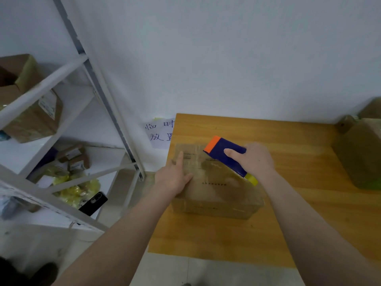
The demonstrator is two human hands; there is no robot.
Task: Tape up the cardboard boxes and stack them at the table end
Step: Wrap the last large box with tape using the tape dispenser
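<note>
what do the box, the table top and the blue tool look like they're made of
Box: brown cardboard, matte, with shiny patches on top that look like clear tape.
Table top: wood or wood-look laminate; orange-brown with grain lines and a slight sheen.
Blue tool: probably hard plastic; smooth, evenly coloured, with an orange tip and a yellow end.

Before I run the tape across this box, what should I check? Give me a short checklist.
1. Left hand pressing flat on the cardboard box: ok.
2. Right hand gripping the tape dispenser: ok.
3. Dispenser held over the box top: ok.
4. Top seam already taped: cannot tell, the picture is blurred.
5. Box resting on the table: ok, though close to its left edge.
6. Room to stack by the other box at the right end: cannot tell, it is cut off.
</note>
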